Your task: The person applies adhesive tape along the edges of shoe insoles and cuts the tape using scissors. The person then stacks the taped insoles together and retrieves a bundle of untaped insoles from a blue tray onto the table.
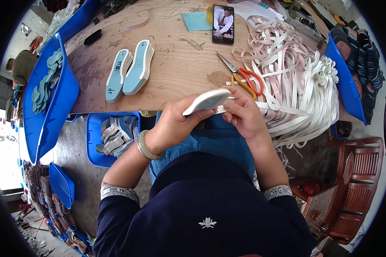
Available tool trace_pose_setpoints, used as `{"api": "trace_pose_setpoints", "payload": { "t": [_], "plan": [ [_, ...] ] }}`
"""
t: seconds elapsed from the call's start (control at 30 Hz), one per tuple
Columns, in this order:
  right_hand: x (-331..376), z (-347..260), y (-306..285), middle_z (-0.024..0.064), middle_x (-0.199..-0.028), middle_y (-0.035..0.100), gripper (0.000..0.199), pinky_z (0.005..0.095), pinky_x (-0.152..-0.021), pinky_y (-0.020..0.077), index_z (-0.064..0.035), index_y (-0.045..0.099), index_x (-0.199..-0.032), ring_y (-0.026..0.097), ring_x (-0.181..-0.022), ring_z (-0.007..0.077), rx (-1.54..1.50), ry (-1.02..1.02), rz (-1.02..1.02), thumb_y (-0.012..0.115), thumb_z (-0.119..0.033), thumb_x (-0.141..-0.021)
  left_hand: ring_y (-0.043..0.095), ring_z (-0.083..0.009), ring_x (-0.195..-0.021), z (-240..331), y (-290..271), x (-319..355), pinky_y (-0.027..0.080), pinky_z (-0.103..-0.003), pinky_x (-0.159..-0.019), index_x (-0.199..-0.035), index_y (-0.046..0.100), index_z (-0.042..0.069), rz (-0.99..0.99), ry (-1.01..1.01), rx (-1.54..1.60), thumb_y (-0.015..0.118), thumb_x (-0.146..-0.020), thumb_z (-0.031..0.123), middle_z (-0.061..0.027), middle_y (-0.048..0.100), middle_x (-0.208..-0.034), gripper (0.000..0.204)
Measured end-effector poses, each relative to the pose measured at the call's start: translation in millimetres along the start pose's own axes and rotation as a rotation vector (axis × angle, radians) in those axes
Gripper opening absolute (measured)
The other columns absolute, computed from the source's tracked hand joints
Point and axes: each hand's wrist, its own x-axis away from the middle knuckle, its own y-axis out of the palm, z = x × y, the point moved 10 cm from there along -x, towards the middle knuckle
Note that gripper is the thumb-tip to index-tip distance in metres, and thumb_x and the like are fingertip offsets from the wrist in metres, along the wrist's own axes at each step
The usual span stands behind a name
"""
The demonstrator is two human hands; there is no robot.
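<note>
My left hand [175, 123], with a pale bangle at its wrist, is closed around a shoe insole [208, 101] with a white edge and a light blue face, held tilted above the table's front edge. At the insole's right end, the fingers of my right hand [247, 115] pinch a white strip [283, 108] that runs in from the pile on the right. Just beyond my right hand lie scissors [246, 78] with red and yellow handles, blades pointing away. Two stacks of light blue insoles, one on the left [116, 79] and one beside it [137, 70], rest on the table.
A large heap of white and pink strips [294, 81] covers the table's right side. A phone [223, 25] stands at the back. Blue bins [68, 92] flank the left, one holding insoles. Another bin [92, 147] sits below the table edge. A wooden chair [359, 184] is at right.
</note>
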Motion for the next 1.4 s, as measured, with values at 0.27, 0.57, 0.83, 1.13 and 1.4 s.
{"api": "trace_pose_setpoints", "payload": {
  "t": [0.27,0.57,0.83,1.13,1.4],
  "plan": [
    [73.4,-36.2,-68.0,0.0059,-0.092,0.071,0.045,0.0322,-0.066,0.0464,-0.0096,0.066,-0.116,0.061,-0.068,0.0250,1.470,0.074,0.129,0.076,-0.015,-0.073,0.064,-0.0222,-0.076,54.9,-14.3,5.2,0.052,-0.031,-0.069,-0.096,0.064,0.006,-0.404,0.672,-0.791,0.072,-0.071,0.005,-0.0064,0.067,-0.091,0.026],
    [184.7,-221.1,-203.3,0.0029,-0.083,0.069,0.037,0.0232,-0.063,0.0430,-0.0025,0.073,-0.107,0.055,-0.067,0.0129,1.610,0.136,0.660,0.059,0.008,-0.075,0.066,-0.0218,-0.074,70.2,-146.8,-0.8,0.053,-0.031,-0.068,-0.096,0.064,0.006,0.201,0.393,-1.085,0.071,-0.071,-0.004,-0.0070,0.070,-0.090,0.028],
    [41.0,-491.2,-223.7,0.0042,-0.103,0.067,0.038,0.0243,-0.082,0.0472,-0.0057,0.066,-0.119,0.060,-0.091,0.0148,1.854,-0.423,0.615,0.062,-0.009,-0.081,0.065,-0.0208,-0.074,76.4,-100.5,-31.2,0.053,-0.032,-0.067,-0.096,0.063,0.003,0.457,0.695,-0.924,0.068,-0.075,-0.004,-0.0075,0.069,-0.089,0.023],
    [-42.7,-142.0,-58.0,0.0076,-0.089,0.070,0.033,0.0307,-0.065,0.0491,-0.0082,0.069,-0.119,0.061,-0.069,0.0192,1.734,0.029,0.187,0.067,-0.020,-0.088,0.064,-0.0188,-0.077,-22.6,-93.9,-46.9,0.051,-0.029,-0.068,-0.099,0.061,0.002,0.460,0.054,-0.572,0.064,-0.088,0.003,-0.0082,0.067,-0.087,0.011],
    [-46.1,-74.3,-72.3,0.0117,-0.101,0.070,0.063,0.0339,-0.073,0.0516,-0.0136,0.053,-0.138,0.067,-0.080,0.0267,1.787,0.200,0.190,0.072,-0.021,-0.078,0.064,-0.0172,-0.085,-65.7,-92.0,-43.4,0.051,-0.027,-0.076,-0.106,0.060,-0.001,0.553,-0.131,0.337,0.059,-0.097,0.014,-0.0103,0.070,-0.099,0.017]
  ]
}}
